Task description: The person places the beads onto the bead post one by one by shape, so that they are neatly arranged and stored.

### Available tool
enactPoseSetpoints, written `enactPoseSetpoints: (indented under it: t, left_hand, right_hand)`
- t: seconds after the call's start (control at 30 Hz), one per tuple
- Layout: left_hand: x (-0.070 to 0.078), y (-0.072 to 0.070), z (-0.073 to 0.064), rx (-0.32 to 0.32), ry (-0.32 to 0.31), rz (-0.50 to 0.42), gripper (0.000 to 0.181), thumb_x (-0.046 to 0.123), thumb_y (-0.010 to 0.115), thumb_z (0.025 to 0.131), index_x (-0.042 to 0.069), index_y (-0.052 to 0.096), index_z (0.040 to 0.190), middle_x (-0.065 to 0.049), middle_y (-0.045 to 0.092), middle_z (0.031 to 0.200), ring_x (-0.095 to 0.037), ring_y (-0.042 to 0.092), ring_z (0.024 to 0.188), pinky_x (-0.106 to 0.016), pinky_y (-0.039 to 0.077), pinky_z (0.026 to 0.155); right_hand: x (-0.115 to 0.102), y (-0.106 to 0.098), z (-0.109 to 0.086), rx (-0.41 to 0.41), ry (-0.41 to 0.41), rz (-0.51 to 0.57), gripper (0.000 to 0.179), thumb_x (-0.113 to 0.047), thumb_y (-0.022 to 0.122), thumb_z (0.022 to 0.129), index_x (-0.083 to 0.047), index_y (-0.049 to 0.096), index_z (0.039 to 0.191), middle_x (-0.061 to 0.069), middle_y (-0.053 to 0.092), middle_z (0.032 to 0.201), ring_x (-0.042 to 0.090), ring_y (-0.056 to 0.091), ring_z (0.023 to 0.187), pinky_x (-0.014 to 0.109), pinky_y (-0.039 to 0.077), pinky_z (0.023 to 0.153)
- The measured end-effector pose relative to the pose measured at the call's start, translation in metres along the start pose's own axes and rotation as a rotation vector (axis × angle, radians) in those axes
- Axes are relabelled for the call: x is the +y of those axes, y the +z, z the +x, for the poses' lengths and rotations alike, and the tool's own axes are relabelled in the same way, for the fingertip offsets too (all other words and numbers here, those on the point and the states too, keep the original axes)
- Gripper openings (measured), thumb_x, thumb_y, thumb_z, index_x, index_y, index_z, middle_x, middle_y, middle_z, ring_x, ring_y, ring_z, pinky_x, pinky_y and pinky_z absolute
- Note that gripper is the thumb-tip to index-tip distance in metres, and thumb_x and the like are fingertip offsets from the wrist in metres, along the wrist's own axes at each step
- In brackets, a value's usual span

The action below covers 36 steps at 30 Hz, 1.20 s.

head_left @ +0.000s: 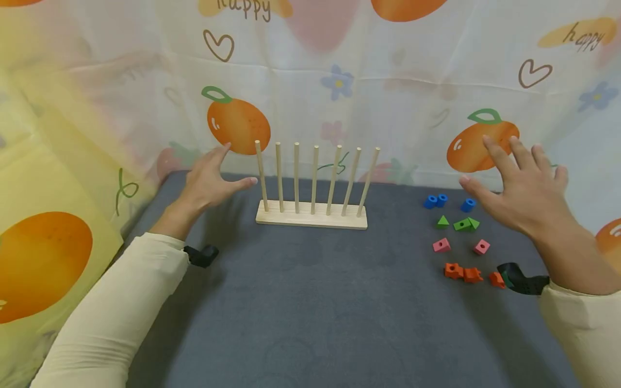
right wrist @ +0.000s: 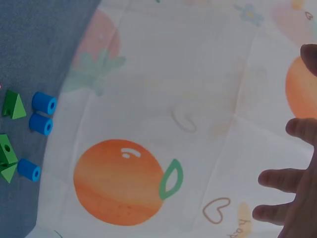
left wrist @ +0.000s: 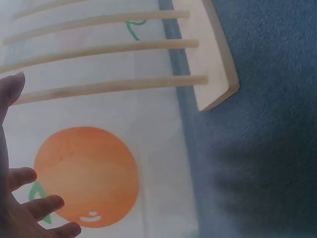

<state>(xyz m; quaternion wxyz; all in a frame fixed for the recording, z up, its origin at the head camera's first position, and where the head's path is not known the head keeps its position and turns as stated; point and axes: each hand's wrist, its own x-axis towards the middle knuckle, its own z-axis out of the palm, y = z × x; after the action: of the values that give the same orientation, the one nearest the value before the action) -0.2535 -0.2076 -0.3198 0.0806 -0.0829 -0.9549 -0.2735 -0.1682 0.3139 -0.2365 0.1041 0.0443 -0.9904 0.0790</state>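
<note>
A wooden peg rack (head_left: 311,215) with several upright rods stands on the grey-blue cloth near the back. My left hand (head_left: 207,180) hovers just left of it, thumb toward the leftmost rod and fingers spread, holding nothing. Over the right side my right hand (head_left: 529,188) is raised with fingers spread, also holding nothing. Below and beside it lie small blocks with holes: blue cylinders (head_left: 430,202), green triangular blocks (head_left: 462,224), pink blocks (head_left: 441,245) and orange blocks (head_left: 453,270). In the left wrist view the rack's base (left wrist: 215,54) appears at the top.
A white curtain (head_left: 291,70) printed with oranges and hearts hangs behind the table (head_left: 310,302). Yellow printed fabric (head_left: 48,178) covers the left side. Black wrist camera mounts (head_left: 201,256) jut out from both cuffs; the right one is close to an orange block.
</note>
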Motion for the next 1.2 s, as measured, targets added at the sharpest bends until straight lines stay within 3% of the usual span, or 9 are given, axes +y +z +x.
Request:
enactPoseSetpoints:
  t: [0.2,0.43,0.87,1.2]
  left_hand:
    - [-0.004,0.015,0.000,0.018,0.002,-0.062,0.100,0.065,0.068,0.077,0.018,0.025,0.155,-0.008,0.026,0.156,-0.033,0.021,0.141,-0.069,0.017,0.100]
    - [-0.010,0.036,-0.003,0.022,0.010,-0.126,0.095,0.059,0.071,0.078,0.014,0.032,0.152,-0.009,0.029,0.155,-0.038,0.023,0.139,-0.069,0.014,0.100]
    - [-0.024,0.075,-0.005,0.012,-0.031,-0.231,0.089,0.055,0.072,0.080,0.015,0.036,0.150,-0.010,0.032,0.153,-0.040,0.023,0.137,-0.065,0.018,0.103]
    - [-0.030,0.096,-0.007,-0.025,-0.083,-0.350,0.085,0.051,0.075,0.080,0.020,0.039,0.150,-0.013,0.032,0.152,-0.039,0.024,0.138,-0.062,0.025,0.103]
  right_hand:
    - [0.005,0.002,-0.008,0.087,-0.043,0.039,0.080,-0.058,0.045,0.094,-0.021,0.013,0.157,0.028,0.010,0.155,0.053,0.001,0.138,0.075,-0.003,0.098]
    - [0.015,0.004,-0.017,0.221,-0.122,0.145,0.076,-0.050,0.054,0.093,-0.011,0.027,0.153,0.029,0.024,0.150,0.051,0.016,0.137,0.069,0.002,0.104]
    - [0.033,0.008,-0.036,0.268,-0.137,0.253,0.070,-0.033,0.061,0.093,-0.004,0.032,0.150,0.027,0.032,0.147,0.049,0.024,0.134,0.063,0.010,0.107]
    - [0.048,0.025,-0.052,0.252,-0.025,0.294,0.070,-0.031,0.058,0.096,-0.007,0.026,0.153,0.029,0.028,0.149,0.049,0.021,0.135,0.066,0.010,0.106]
